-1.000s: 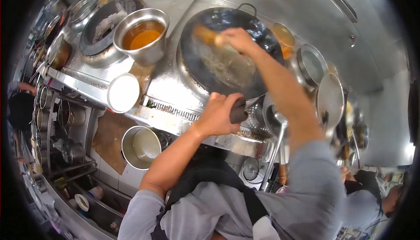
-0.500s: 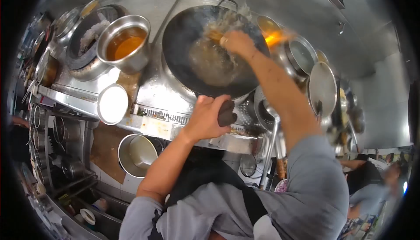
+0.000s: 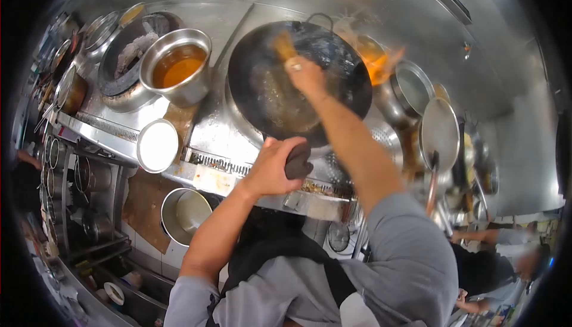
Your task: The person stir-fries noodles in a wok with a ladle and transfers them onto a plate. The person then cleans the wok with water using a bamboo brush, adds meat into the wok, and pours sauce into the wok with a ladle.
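Wok (image 3: pixel 250 67), dark and broad, set on the steel counter (image 3: pixel 208 133) straight ahead of the body, with a loop handle (image 3: pixel 320 14) at the far rim; inside, a shallow pool of cloudy liquid (image 3: pixel 286 100), mostly toward the near side; above the wok's hollow, a straw-coloured brush (image 3: pixel 284 45), blurred, closed firmly in the right grip (image 3: pixel 305 76); impossible to tell whether touching the metal; at the near rim, a dark wad (image 3: pixel 298 162), material unclear, squeezed in the left grip (image 3: pixel 271 169); just beyond the right rim, a lick of orange flame (image 3: pixel 387 67); to the left, near but apart, a metal pot (image 3: pixel 192 88) of orange liquid (image 3: pixel 177 73); close to the counter's front edge, a round white container (image 3: pixel 158 146); farther left, a second wok (image 3: pixel 110 67) with greyish matter (image 3: pixel 136 54) inside; to the right, a steel pot (image 3: pixel 388 97), a round strainer (image 3: pixel 441 130) and a perforated vessel (image 3: pixel 386 136); below counter level, an open pot (image 3: pixel 186 215); at far right, a co-worker (image 3: pixel 485 267).
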The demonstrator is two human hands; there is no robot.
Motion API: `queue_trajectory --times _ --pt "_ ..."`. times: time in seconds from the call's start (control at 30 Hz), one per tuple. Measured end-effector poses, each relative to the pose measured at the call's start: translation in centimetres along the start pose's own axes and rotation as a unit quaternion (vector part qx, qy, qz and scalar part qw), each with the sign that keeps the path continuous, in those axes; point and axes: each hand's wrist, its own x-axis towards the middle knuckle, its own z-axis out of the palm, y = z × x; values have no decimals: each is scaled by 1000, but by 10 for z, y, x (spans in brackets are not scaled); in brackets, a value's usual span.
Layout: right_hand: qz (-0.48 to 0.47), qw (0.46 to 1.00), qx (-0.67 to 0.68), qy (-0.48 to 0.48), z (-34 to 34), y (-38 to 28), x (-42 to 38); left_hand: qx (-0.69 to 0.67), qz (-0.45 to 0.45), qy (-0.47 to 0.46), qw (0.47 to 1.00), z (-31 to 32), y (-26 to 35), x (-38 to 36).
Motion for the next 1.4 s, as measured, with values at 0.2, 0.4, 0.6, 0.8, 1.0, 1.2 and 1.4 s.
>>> queue_trajectory --times 0.2,0.4,0.6,0.8,1.0,1.2,1.4 --pt "-125 974 -12 -191 -84 -32 -118 49 61 1 997 0 -4 1" --pt "-60 927 -332 -162 -239 62 -87 50 13 4 999 4 3 -3" --pt "196 960 72 184 -282 57 -94 59 45 -12 997 7 -7 -5" --pt "135 918 264 265 -203 45 -262 -155 -8 103 982 8 -5 -45" --pt "262 924 277 40 -78 67 -409 -690 -330 103 636 -8 -14 -130" --pt "238 917 315 47 -106 44 -392 -610 -423 178 646 -19 6 -114" --pt "234 950 193 -70 -91 72 -406 -555 -471 131 673 -12 -21 -12"
